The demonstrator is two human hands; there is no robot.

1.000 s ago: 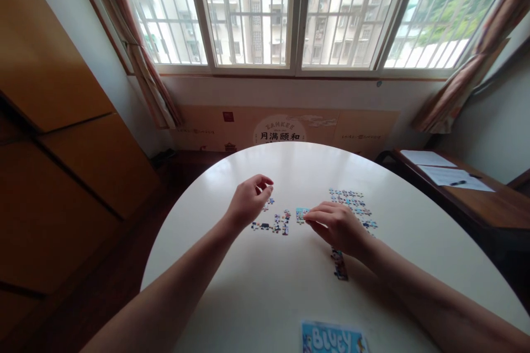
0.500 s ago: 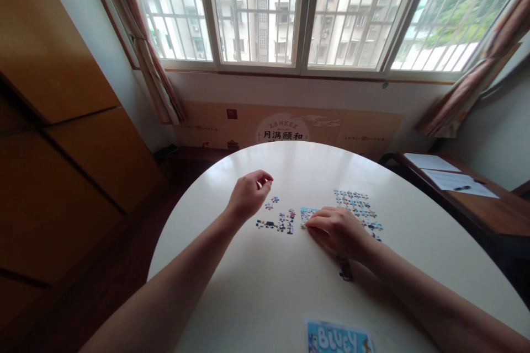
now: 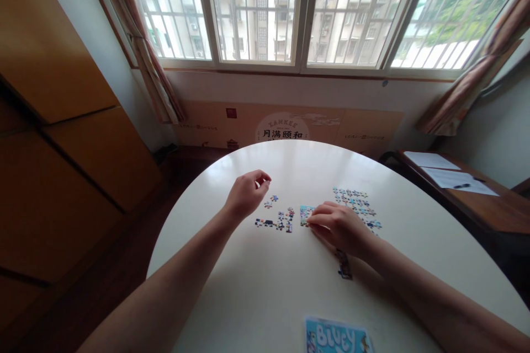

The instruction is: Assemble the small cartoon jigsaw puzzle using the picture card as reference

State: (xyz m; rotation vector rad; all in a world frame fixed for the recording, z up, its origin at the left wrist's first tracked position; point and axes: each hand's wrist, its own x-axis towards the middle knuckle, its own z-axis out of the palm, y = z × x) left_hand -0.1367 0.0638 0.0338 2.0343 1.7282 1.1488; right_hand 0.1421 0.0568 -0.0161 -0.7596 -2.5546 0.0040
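Note:
My left hand hovers over the left part of the white round table, its thumb and fingers pinched together. Whatever may be between those fingertips is too small to make out. Below it lie two loose puzzle pieces and a joined L-shaped run of jigsaw pieces. At the table's middle my right hand is closed, with its fingertips on the right side of a small colourful picture card. Part of the card is hidden under the fingers.
Rows of loose puzzle pieces lie beyond my right hand, which hides some. A dark joined strip of pieces is below the wrist. A blue Bluey package is at the near edge. Papers and pens rest on the side desk.
My right hand has shifted slightly, baring more of the dark strip below the wrist. My left hand keeps its pinch in almost the same spot.

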